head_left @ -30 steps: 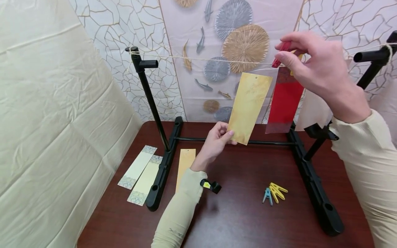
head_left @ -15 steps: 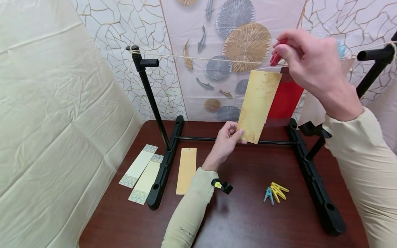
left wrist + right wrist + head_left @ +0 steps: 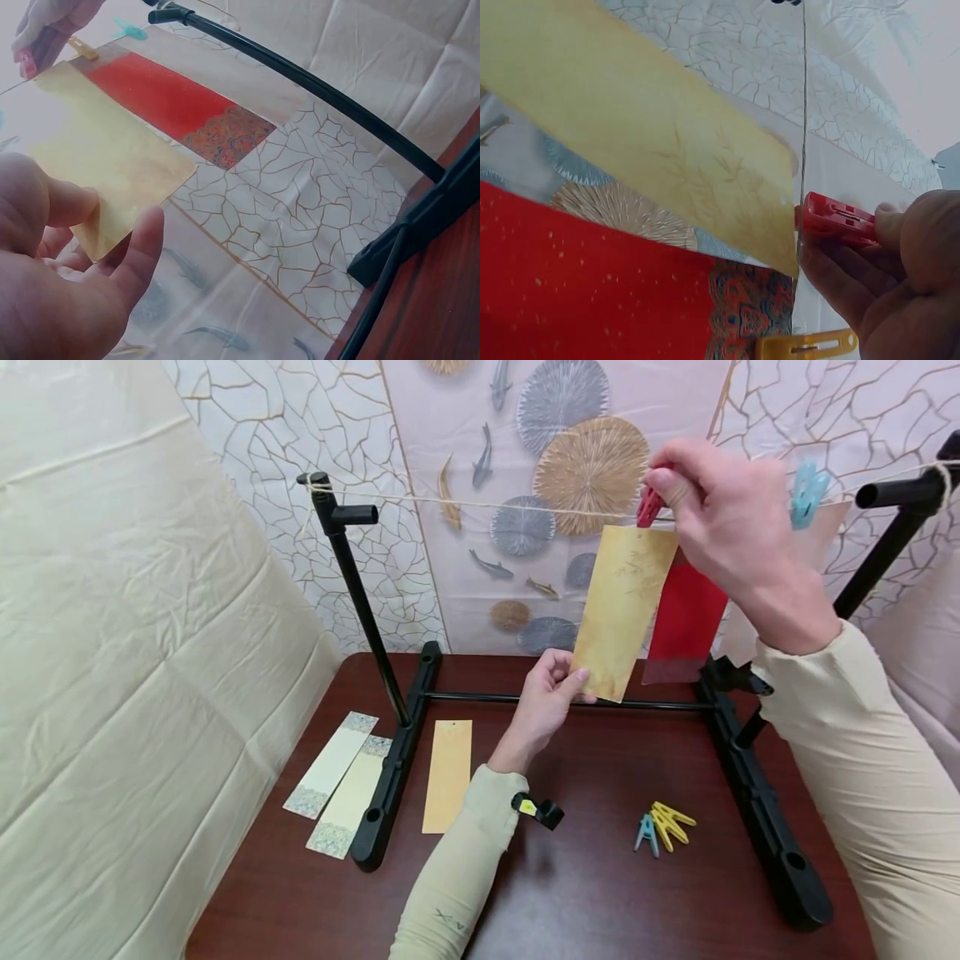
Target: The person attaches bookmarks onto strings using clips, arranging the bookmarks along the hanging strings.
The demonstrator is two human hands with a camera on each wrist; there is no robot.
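My left hand (image 3: 543, 706) pinches the lower left edge of a gold paper card (image 3: 622, 610) with a small hole at its top. The card's top edge lies close by the stretched string (image 3: 480, 505). My right hand (image 3: 738, 531) pinches a red clothespin (image 3: 649, 507) between thumb and fingers at the string, just above the card. In the right wrist view, the tip of the red clothespin (image 3: 836, 217) meets the string beside the card's top edge; whether it grips the card, I cannot tell. Behind it hangs a red card (image 3: 686, 618), with a yellow clothespin (image 3: 806, 345) at its top.
A light-blue clothespin (image 3: 808, 493) holds a pale card farther right. The string runs between black stand posts (image 3: 367, 602). On the table lie yellow clothespins (image 3: 671, 825), a blue clothespin (image 3: 647, 835), another gold card (image 3: 448, 777) and two pale patterned cards (image 3: 330, 768).
My left hand has carried the gold card right and slightly up to the string. My right hand has moved left with the red clothespin, uncovering the light-blue clothespin.
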